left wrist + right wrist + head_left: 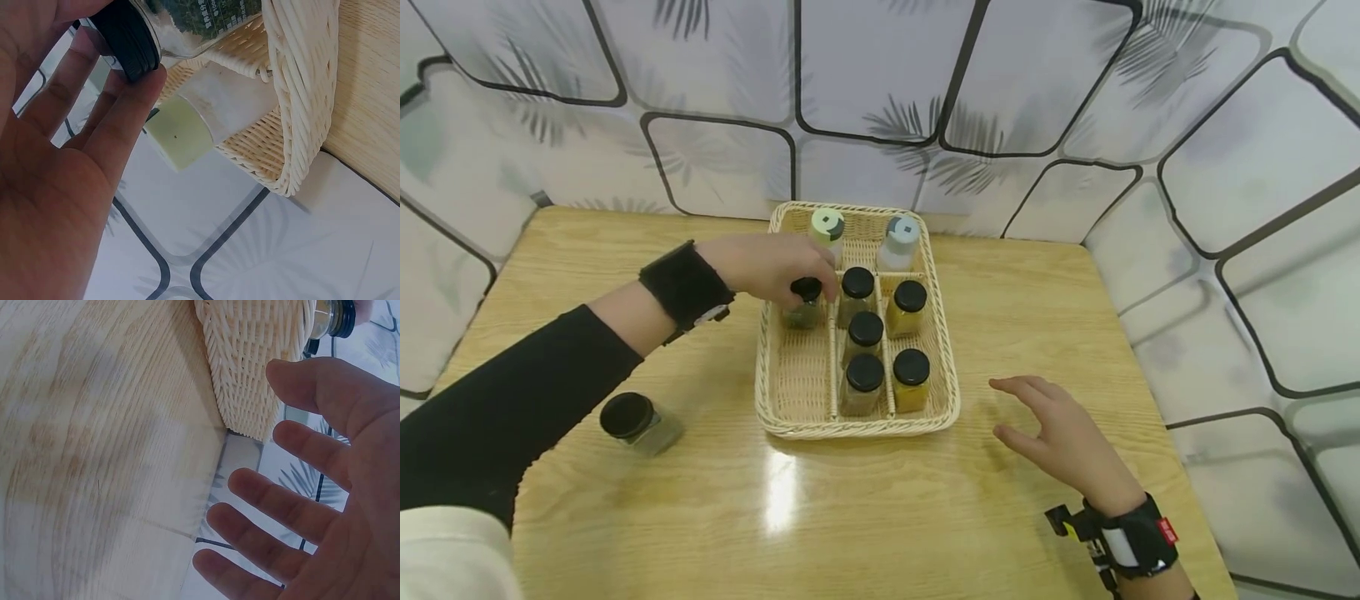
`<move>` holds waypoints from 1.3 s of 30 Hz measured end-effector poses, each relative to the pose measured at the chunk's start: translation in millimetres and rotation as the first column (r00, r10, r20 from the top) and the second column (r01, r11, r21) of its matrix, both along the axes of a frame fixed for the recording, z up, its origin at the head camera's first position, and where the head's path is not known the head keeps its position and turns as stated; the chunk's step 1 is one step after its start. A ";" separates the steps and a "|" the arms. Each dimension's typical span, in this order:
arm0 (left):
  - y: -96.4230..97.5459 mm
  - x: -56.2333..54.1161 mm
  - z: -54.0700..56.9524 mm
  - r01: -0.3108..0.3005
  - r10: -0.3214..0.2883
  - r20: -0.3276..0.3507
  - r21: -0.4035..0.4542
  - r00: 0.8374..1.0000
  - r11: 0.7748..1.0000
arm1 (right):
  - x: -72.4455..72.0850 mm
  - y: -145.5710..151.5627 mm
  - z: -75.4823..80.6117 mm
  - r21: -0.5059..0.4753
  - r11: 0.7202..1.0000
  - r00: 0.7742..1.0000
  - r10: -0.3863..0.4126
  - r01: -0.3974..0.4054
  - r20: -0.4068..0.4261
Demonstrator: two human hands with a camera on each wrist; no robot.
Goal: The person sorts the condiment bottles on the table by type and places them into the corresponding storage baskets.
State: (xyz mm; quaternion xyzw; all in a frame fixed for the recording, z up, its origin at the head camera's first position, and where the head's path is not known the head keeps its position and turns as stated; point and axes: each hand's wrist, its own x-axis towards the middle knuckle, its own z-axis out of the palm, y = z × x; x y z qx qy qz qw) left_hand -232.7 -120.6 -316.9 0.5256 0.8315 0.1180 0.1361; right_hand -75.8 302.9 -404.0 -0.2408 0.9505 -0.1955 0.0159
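My left hand (775, 265) reaches over the left side of a wicker basket (857, 430) and grips the black lid of a glass spice jar (802, 316). Its label, in the left wrist view, pictures green leaves, and the fingers bend round the lid (130, 42). This jar is at the back of the basket's long left compartment. Beside it, three black-lidded jars (865, 330) line the middle compartment, and two jars with yellow contents (912, 380) are in the right one. Away from the basket, my right hand (1063, 433) hovers over the table, fingers spread and holding nothing.
At the basket's back are a bottle with a pale green cap (827, 223) and one with a pale blue cap (901, 237). Another black-lidded jar (638, 423) is on the wooden table (865, 517) at left. Patterned panels (880, 75) border the table behind and on the sides.
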 end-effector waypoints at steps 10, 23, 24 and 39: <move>-10.5 5.2 3.6 -0.009 0.009 -0.014 0.055 1.000 0.998 | -2.6 -4.9 0.9 0.003 1.000 1.000 0.007 -0.007 -0.003; -52.6 21.9 21.4 -0.177 0.179 -0.041 0.052 0.983 0.983 | -10.7 -14.3 4.4 -0.007 0.999 0.999 0.037 -0.037 0.006; -55.7 23.0 21.7 -0.179 0.182 -0.046 0.060 0.982 0.982 | -10.9 -14.8 4.5 -0.005 0.999 0.999 0.038 -0.038 0.004; -97.2 70.4 19.9 -0.290 0.294 -0.052 0.078 0.954 0.954 | -16.9 -18.3 4.1 -0.016 0.998 0.998 0.056 -0.056 -0.007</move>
